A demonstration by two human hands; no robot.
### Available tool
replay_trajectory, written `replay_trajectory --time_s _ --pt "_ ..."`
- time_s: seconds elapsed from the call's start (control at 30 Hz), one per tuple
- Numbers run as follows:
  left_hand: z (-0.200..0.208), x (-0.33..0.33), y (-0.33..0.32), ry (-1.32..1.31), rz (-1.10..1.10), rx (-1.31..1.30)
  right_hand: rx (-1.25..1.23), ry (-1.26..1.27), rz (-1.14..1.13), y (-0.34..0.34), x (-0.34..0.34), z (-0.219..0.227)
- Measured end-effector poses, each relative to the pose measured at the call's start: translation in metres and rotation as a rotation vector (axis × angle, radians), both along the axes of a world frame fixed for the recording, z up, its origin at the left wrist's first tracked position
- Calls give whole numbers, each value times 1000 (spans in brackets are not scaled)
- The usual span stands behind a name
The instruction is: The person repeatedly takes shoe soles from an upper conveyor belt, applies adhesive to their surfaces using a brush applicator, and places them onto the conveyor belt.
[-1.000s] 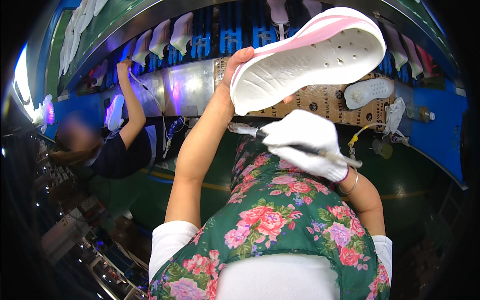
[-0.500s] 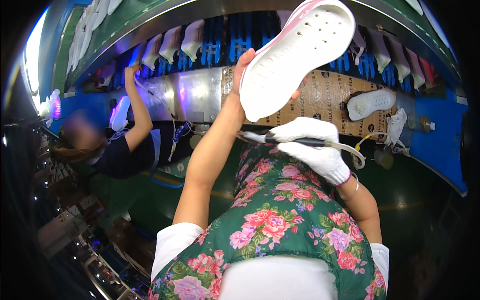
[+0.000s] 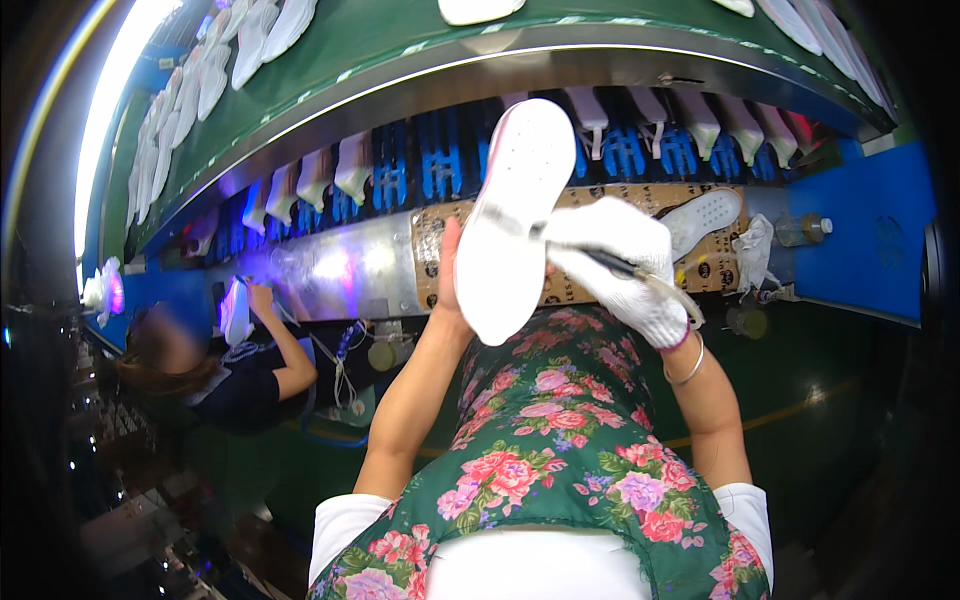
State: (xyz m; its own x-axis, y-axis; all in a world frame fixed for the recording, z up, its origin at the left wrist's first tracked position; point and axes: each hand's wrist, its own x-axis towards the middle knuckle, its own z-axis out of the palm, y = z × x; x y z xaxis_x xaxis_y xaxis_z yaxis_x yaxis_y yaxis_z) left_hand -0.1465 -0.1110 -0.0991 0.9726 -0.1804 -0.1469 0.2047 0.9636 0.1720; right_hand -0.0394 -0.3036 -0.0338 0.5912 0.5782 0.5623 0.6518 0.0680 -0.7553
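Note:
My bare left hand (image 3: 449,285) grips a white shoe sole (image 3: 496,284) from beneath, its fingers wrapped round the left edge. The sole slants away from me, with small holes at its far end and a pinkish left side. In a white knitted glove, my right hand (image 3: 645,240) is closed round the dark handle of a glue brush (image 3: 612,263) fed by a pale tube. The brush tip is at the right edge of the sole's middle, where a greyish patch shows. Whether the bristles touch there I cannot tell.
Another white sole (image 3: 708,216) lies on the brown taped cardboard (image 3: 590,292), near a crumpled white cloth (image 3: 755,252) and a clear bottle (image 3: 803,229). Behind, blue racks (image 3: 440,165) hold shoe uppers under a green conveyor (image 3: 390,60). A co-worker (image 3: 255,375) handles a shoe at left.
The sole has come down and nearer to me. My right hand has brought the brush up from beside my left forearm to the sole. The co-worker's raised arm has dropped.

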Motion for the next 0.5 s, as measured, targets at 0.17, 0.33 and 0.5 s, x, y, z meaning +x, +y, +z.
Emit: replay_trajectory --time_s 0.17,0.33,0.5 --pt "23 1 12 -331 -127 191 464 874 116 -56 -8 -19" --pt "45 62 16 -561 -281 149 541 947 -203 -102 -27 -56" --pt "93 201 -22 -397 -23 17 394 1016 -378 -87 -38 -78"
